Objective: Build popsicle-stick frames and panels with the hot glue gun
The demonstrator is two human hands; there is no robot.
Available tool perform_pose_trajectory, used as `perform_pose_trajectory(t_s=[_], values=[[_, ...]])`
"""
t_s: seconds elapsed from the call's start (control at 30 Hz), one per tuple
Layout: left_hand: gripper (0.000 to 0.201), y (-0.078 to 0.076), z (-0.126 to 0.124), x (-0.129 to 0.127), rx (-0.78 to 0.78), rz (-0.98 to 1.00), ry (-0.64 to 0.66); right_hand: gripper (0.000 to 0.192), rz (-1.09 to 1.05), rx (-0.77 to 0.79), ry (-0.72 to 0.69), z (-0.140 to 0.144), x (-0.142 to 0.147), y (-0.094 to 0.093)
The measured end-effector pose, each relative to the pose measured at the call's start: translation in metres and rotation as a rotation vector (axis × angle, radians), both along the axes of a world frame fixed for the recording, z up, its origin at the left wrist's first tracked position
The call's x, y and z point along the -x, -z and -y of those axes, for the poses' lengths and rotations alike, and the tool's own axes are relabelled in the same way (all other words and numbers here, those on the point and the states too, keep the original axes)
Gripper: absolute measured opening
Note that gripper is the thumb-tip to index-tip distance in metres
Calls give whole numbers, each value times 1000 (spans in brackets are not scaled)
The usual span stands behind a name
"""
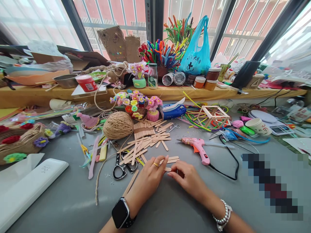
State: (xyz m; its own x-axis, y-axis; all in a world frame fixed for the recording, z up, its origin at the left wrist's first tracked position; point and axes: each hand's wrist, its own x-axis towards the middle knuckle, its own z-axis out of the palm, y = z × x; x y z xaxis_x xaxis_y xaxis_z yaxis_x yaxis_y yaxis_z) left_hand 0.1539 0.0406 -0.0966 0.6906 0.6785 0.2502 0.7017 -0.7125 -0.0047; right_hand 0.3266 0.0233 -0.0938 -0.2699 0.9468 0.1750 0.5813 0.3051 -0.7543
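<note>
My left hand (150, 176), with a ring and a watch, is bent over a wooden craft stick (167, 169), its fingers closed round the left part. The thumb is hidden behind the hand. At that stick's right end, my right hand (188, 178) has its thumb and forefinger pinched together, with a beaded bracelet at the wrist. Two more craft sticks (170, 159) lie side by side just beyond my fingers. Farther back spreads a loose pile of craft sticks (145, 145). One single stick (131, 183) lies left of my left hand.
A pink hot glue gun (196, 149) lies to the right, its black cord curling beside it. Black-handled scissors (119, 170) and a twine ball (118, 125) are at left. An open stick frame (213, 116) stands behind. A white power strip-like slab (36, 194) lies front left.
</note>
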Motion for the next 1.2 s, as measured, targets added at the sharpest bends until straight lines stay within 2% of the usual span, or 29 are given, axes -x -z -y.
perform_pose_trajectory(t_s=[0.2, 0.33, 0.4, 0.5, 0.57, 0.7, 0.9, 1.1, 1.2], values=[[35, -4, 0, -3, 58, 30, 30, 21, -72, 68, 1, -4, 0, 5], [35, -4, -2, -2, 72, 68, 34, 20, -41, 48, 14, -5, -2, 4], [42, -1, -5, 3, 58, 139, -7, 20, -12, 26, 61, -7, -8, 4], [52, 4, -9, 14, 66, 252, -142, 23, 57, 37, 106, -12, -22, 2], [44, 4, -11, 23, 143, 265, -175, 24, 103, 60, 80, -15, -32, 1], [15, -2, -14, 32, 262, 219, -88, 24, 182, 109, 6, -17, -43, 0], [23, -6, -18, 34, 238, 176, -93, 23, 246, 162, -1, -17, -45, 4], [9, -4, -18, 33, 274, 248, -73, 27, 305, 71, 101, -17, -37, 13], [11, -3, -18, 32, 300, 260, -71, 25, 317, 19, 160, -15, -33, 15]])
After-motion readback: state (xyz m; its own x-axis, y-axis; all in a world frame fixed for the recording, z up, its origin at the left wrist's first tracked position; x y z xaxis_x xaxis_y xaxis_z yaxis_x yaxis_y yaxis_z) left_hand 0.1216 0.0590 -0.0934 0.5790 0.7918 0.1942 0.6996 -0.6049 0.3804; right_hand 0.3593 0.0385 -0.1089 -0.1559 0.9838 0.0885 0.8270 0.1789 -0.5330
